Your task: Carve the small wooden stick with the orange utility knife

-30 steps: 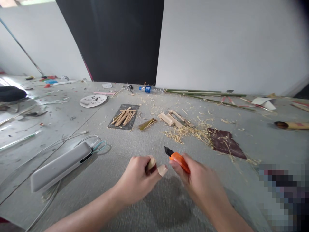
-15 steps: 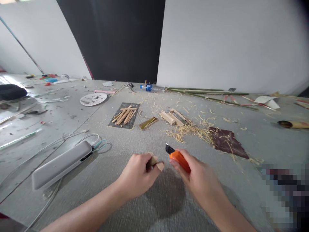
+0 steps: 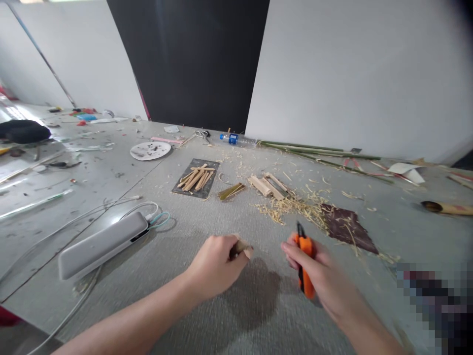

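Note:
My left hand (image 3: 214, 266) is closed around a short pale piece of wood or bamboo (image 3: 243, 247), whose end pokes out past the thumb. To its right, clear of that piece, my right hand (image 3: 327, 281) grips an orange utility knife (image 3: 307, 246) with its dark tip pointing away from me. Beyond both hands lie pale split pieces (image 3: 260, 185), a green bamboo piece (image 3: 231, 191) and a heap of curly shavings (image 3: 295, 206). Several thin sticks (image 3: 199, 176) rest on a dark sheet (image 3: 177, 187). Some shavings spill onto a brown sheet (image 3: 349, 234).
A long grey power bank-like device (image 3: 103, 246) with cables lies at the left. Farther back are a spotted white disc (image 3: 150, 151), a plastic bottle (image 3: 232, 139) and green bamboo strips (image 3: 314, 147) near the wall. A bamboo tube (image 3: 449, 209) lies at the far right.
My right hand has moved right, away from my left, and the knife has turned so it points more straight ahead. My left hand still holds its piece. The whole view has shifted slightly.

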Demonstrator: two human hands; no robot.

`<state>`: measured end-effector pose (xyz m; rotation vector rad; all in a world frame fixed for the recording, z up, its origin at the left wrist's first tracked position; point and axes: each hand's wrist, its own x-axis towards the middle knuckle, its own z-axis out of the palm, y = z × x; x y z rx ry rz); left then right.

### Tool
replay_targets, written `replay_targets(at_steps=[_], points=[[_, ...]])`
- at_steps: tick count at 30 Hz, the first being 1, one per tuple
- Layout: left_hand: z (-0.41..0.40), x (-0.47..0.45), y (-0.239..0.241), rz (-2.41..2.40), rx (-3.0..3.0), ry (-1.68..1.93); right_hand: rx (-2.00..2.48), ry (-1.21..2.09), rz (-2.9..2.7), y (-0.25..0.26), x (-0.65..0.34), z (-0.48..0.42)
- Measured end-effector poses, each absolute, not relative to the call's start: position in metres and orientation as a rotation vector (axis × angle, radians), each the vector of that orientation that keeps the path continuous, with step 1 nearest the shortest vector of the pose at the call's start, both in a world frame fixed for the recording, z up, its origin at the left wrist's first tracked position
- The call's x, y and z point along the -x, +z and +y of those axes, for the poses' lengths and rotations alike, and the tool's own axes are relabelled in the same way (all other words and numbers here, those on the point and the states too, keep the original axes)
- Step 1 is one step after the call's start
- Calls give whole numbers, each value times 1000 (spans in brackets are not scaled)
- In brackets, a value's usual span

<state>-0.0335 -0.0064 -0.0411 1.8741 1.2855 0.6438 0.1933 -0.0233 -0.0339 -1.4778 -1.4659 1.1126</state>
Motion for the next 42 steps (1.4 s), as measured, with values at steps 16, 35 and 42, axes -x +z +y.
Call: replay_targets(at_steps=[16,35,42], points=[[-8,33,-40,1257,-1899,685,1166,2331,-1144,-32,-205,-35],[-8,33,-43,1272,-1838,686,1110,1784,-1024,-36,-200,-10],[-3,33,-43,1151,-1679,732,1390,1391,-1411,-3,-182,14]])
